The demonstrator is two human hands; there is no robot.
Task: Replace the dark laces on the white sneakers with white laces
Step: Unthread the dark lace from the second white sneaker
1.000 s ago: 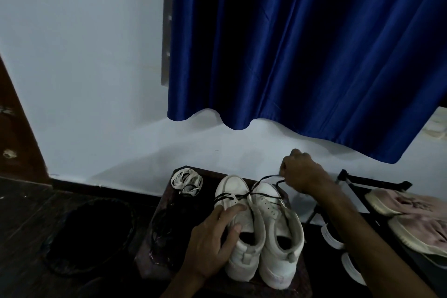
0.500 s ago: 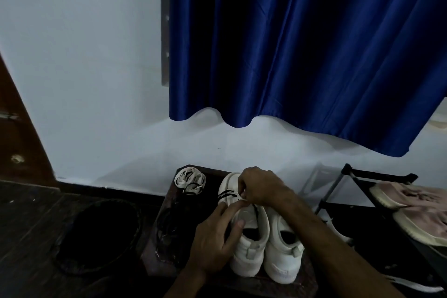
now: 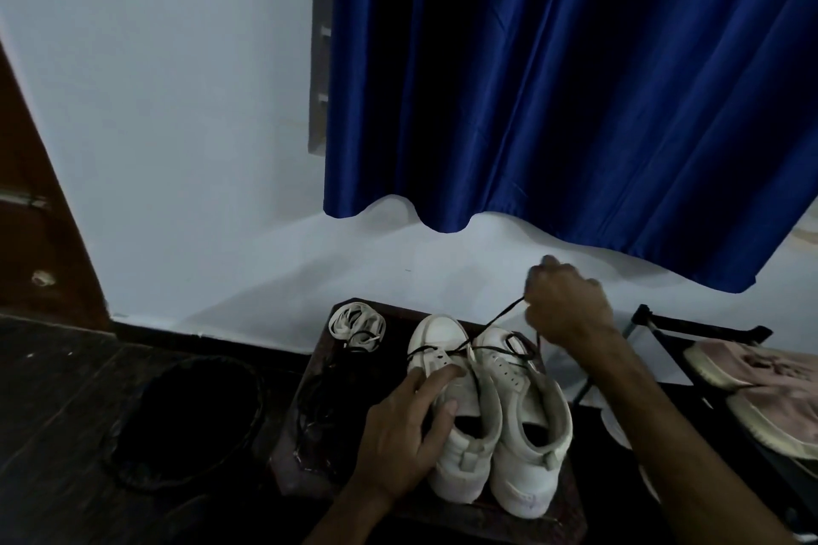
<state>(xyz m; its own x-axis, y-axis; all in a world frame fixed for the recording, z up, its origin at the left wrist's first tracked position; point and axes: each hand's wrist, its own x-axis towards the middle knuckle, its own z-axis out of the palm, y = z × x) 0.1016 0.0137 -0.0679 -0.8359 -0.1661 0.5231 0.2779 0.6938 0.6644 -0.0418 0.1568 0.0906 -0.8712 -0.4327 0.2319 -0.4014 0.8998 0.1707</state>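
— What's in the basket (image 3: 190, 412)?
— I can't tell. It stands just left of the stool (image 3: 310, 372), and its inside is all dark.
— And the rack (image 3: 695, 325)?
— It has pink shoes (image 3: 765, 372) on it, at the right edge.
— The stool?
— It bears the left sneaker (image 3: 460, 469) and the right sneaker (image 3: 526, 451) side by side, toes to the wall (image 3: 199, 146), heels toward the person. A coil of white laces (image 3: 356, 323) sits at the far left corner. A dark tangle (image 3: 321, 403) lies beside the left sneaker.
— The hands?
— The left hand (image 3: 398, 434) grips the left sneaker, fingers over the tongue, thumb at the collar. The right hand (image 3: 566, 305) is closed and pinches the dark lace (image 3: 500, 319). It is raised beyond the right sneaker's toe, close to the wall.
— Where does the lace run?
— Taut from the left sneaker's front eyelets, across between the toes, up to the right hand's fingers. A slack loop of it lies on the right sneaker's toe.
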